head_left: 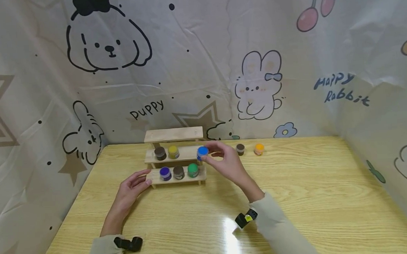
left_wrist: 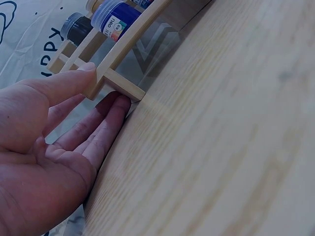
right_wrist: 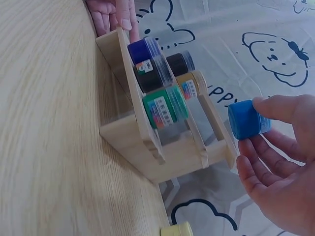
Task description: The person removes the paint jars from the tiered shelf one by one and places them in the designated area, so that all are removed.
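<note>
A three-tier wooden display rack [head_left: 173, 134] stands at the back of the table. My right hand [head_left: 229, 164] pinches a blue paint jar [right_wrist: 244, 119] between thumb and fingers, held in the air near the right end of the middle shelf. At the rack's left end, my left hand [head_left: 129, 192] grips the lowest shelf, its thumb [left_wrist: 74, 81] on the shelf edge and other fingers by the leg. Purple [head_left: 165, 174], dark [head_left: 179, 173] and green [head_left: 193, 170] jars sit on the lowest shelf. A dark jar [head_left: 160, 153] and a yellow jar [head_left: 173, 152] occupy the middle one.
On the table right of the rack stand a dark jar [head_left: 240, 149] and an orange-yellow jar [head_left: 259, 149]. Behind the wooden table [head_left: 293, 191] hangs a printed cloth [head_left: 194, 67], which also runs along both sides.
</note>
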Available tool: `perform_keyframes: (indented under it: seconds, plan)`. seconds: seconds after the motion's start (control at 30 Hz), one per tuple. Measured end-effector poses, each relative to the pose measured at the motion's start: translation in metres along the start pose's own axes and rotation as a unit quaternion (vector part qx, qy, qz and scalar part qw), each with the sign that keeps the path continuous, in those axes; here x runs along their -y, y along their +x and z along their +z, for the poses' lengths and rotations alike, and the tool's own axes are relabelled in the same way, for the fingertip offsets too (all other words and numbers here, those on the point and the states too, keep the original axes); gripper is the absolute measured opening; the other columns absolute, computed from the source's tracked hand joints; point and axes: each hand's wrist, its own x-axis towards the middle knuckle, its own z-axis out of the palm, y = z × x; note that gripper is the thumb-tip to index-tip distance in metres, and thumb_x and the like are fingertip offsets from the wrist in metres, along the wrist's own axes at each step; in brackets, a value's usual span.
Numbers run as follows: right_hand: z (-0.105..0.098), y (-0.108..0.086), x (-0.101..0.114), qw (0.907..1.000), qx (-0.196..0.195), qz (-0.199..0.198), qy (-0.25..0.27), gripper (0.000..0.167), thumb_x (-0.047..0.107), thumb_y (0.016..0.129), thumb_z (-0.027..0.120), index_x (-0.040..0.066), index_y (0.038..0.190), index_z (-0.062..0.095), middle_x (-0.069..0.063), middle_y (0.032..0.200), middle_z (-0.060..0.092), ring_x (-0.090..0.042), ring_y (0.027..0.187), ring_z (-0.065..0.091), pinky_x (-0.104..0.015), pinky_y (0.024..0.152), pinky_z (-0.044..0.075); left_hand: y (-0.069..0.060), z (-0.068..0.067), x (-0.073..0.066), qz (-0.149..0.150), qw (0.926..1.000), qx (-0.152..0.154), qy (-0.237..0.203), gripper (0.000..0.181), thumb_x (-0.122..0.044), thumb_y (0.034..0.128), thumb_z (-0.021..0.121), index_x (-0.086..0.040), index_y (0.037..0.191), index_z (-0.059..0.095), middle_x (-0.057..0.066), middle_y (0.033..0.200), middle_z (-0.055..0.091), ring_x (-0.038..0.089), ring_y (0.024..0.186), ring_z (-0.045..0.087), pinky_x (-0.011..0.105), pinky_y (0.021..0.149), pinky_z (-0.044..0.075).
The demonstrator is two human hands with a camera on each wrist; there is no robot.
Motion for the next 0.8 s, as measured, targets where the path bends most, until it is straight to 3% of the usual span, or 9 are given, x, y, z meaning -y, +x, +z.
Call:
perform_keyframes:
  seconds: [0.27,0.4,0.8]
  plan:
    - [-0.016,-0.010,0.015,0.9999,-0.014,0.003,0.009,0.034,-0.002,0.092,0.075,-0.010,0.123,0.065,-0.025,0.118,0.068,-0.041,0.110,0.064,-0.059,0.097,0.051,0.002,0.001,-0.002,0.003,1.0000,0.002,0.001,0.051,-0.020,0.1006,0.070,0.000,0.146,0.054,0.024,0.137,0.059,0.003,0.109,0.064,0.020,0.091,0.053]
    - [-0.021,-0.011,-0.007,0.9996,-0.023,0.009,0.012,0.037,0.002,0.091,0.078,-0.006,0.125,0.066,-0.022,0.119,0.068,-0.038,0.111,0.064,-0.056,0.096,0.052,0.002,0.002,-0.003,-0.001,1.0000,0.000,0.002,0.051,-0.020,0.1004,0.070,-0.001,0.146,0.055,0.023,0.137,0.059,0.003,0.109,0.064,0.019,0.091,0.053]
    - [-0.035,-0.019,-0.039,0.9967,-0.048,0.066,0.004,0.035,0.012,0.091,0.081,0.001,0.121,0.067,-0.013,0.118,0.067,-0.028,0.108,0.065,-0.044,0.096,0.055,0.000,0.001,-0.002,-0.005,0.9999,-0.003,0.010,0.051,-0.021,0.1003,0.070,-0.001,0.145,0.055,0.021,0.136,0.061,0.003,0.109,0.063,0.019,0.091,0.053]
